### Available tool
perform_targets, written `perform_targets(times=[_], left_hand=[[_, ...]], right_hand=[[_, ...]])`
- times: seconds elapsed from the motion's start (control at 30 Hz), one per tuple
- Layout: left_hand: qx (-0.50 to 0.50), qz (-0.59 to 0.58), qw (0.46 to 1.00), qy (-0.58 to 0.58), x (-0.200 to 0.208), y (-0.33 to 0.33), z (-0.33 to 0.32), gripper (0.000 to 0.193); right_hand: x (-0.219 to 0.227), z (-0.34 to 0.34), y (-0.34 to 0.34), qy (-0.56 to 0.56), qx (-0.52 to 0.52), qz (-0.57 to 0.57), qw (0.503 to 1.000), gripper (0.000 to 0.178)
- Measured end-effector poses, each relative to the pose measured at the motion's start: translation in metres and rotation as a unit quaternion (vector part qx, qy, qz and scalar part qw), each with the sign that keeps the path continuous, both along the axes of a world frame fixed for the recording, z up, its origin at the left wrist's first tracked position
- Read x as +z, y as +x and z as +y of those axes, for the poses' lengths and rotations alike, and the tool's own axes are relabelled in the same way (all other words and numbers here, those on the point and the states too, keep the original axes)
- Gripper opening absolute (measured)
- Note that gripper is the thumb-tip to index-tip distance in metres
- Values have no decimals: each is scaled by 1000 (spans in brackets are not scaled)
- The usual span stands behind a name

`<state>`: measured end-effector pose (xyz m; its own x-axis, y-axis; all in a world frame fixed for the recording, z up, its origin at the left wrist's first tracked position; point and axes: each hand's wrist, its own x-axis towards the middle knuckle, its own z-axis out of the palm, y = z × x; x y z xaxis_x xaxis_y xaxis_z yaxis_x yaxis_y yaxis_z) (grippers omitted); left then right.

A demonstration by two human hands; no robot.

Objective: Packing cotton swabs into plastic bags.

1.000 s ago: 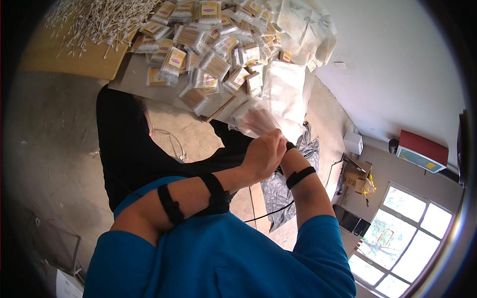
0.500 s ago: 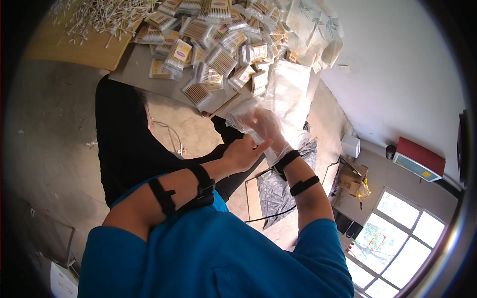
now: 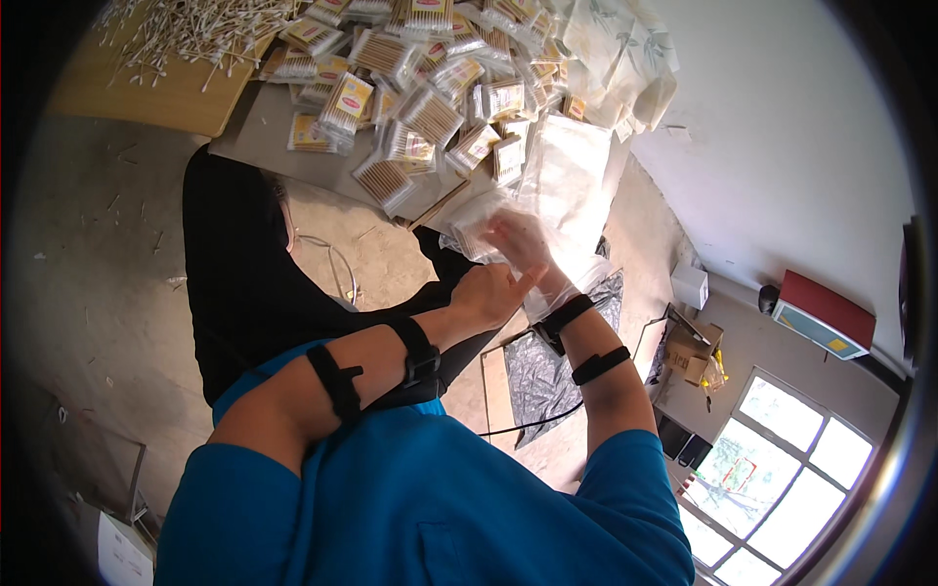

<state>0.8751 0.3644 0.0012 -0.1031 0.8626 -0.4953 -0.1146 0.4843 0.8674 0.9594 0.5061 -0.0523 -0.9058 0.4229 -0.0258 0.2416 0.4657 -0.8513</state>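
Note:
A clear plastic bag (image 3: 473,217) hangs at the table's near edge, with my right hand (image 3: 523,239) inside it and the film reaching down to the wrist. The right fingers look curled through the plastic; whatever lies in them is blurred. My left hand (image 3: 486,296) is just below, its fingers closed on the bag's mouth and one finger reaching toward the right wrist. Beyond the hands, small clear packs of cotton swabs (image 3: 430,115) lie heaped on the table, their sticks brown and labels yellow.
Loose cotton swabs (image 3: 191,39) cover a wooden board (image 3: 147,98) at the far left. Flat clear plastic bags (image 3: 567,161) lie at the table's right, near a patterned plastic sheet (image 3: 620,63). On the floor are black plastic (image 3: 535,386) and a cardboard box (image 3: 692,354).
My left hand has shifted slightly right and up along the bag's mouth, closer to the right wrist. My right hand has stayed nearly in place inside the bag.

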Motion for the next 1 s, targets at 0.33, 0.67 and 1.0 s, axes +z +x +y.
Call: perform_targets(times=[0.33, 0.67, 1.0], left_hand=[[105, 27, 987, 116, 0, 17, -5, 34], [86, 79, 984, 136, 4, 9, -17, 32], [54, 112, 983, 134, 15, 5, -21, 30]], right_hand=[[-17, -2, -6, 83, 23, -158, 984, 19], [-6, -19, -25, 127, 33, -219, 967, 30], [-8, -34, -27, 167, -30, -239, 956, 35]])
